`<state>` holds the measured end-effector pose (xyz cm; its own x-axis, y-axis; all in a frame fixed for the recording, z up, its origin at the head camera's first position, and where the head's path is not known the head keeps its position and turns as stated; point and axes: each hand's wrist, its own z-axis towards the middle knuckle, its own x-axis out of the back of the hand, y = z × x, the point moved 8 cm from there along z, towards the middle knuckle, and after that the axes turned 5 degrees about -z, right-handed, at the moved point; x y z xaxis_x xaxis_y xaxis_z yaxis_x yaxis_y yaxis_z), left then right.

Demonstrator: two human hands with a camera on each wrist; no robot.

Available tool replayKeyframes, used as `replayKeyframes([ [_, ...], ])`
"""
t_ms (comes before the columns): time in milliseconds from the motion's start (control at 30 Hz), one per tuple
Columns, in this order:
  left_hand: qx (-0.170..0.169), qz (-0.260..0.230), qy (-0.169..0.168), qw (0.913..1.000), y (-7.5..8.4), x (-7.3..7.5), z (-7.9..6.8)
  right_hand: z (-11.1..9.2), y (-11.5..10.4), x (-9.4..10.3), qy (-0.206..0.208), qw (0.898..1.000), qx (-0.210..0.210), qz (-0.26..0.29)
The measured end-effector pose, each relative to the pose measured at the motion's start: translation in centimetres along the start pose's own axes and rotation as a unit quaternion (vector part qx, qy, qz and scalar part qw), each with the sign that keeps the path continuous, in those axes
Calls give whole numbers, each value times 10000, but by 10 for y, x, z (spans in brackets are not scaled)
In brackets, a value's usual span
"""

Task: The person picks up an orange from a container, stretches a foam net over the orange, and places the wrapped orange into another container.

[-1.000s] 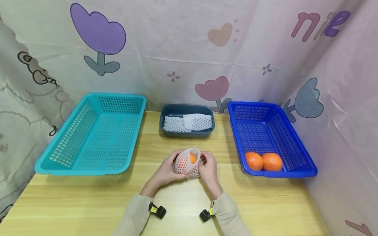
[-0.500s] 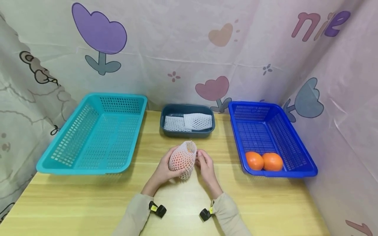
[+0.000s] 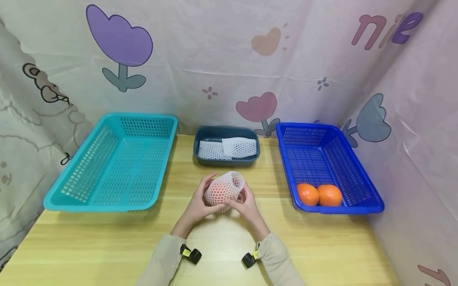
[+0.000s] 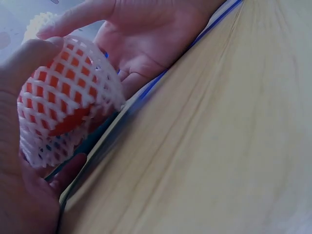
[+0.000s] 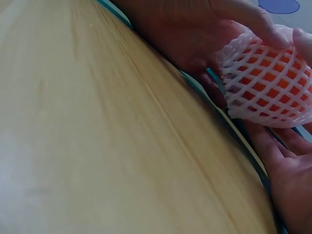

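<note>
An orange in a white foam net sleeve [image 3: 221, 194] is held between both hands over the table, the sleeve's mouth facing up and right. My left hand [image 3: 196, 203] grips it from the left, thumb in front and fingers behind. On the other side, my right hand [image 3: 249, 205] holds the sleeve near its open end, its thumb meeting the left thumb at the front. Close up in the left wrist view, orange skin shows through the mesh of the net [image 4: 63, 90]. From the right wrist, the net sleeve [image 5: 268, 83] appears with fingers beneath it.
Two oranges [image 3: 319, 195] lie at the near end of a blue basket [image 3: 375, 207] on the right. A turquoise basket [image 3: 103, 207] stands at left. Behind the hands, a dark tub [image 3: 227, 162] contains white foam nets [image 3: 239, 147]. A printed curtain [image 3: 200, 47] encloses the table [image 3: 222, 258].
The right hand came off the sleeve, then took hold again with its thumb in front. The netted orange tilted upright and now leans right; its bare patch is covered by net.
</note>
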<state>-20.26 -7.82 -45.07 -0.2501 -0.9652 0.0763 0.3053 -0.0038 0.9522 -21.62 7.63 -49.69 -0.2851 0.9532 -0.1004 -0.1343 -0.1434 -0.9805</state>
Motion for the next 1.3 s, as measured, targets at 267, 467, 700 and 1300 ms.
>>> replayKeyframes([
  [267,4,-108,62,9999,-8,0,1,1,-2,1,101,9989,-17,455],
  [467,-36,-584,116,9982,-12,1,1,1,-1,0,70,9986,-57,521],
  [700,-114,-810,317,9961,-10,3,0,0,-1,0,148,9989,-105,440],
  [1300,196,-269,-146,9993,-14,-7,1,-1,1,-2,96,9965,-201,801],
])
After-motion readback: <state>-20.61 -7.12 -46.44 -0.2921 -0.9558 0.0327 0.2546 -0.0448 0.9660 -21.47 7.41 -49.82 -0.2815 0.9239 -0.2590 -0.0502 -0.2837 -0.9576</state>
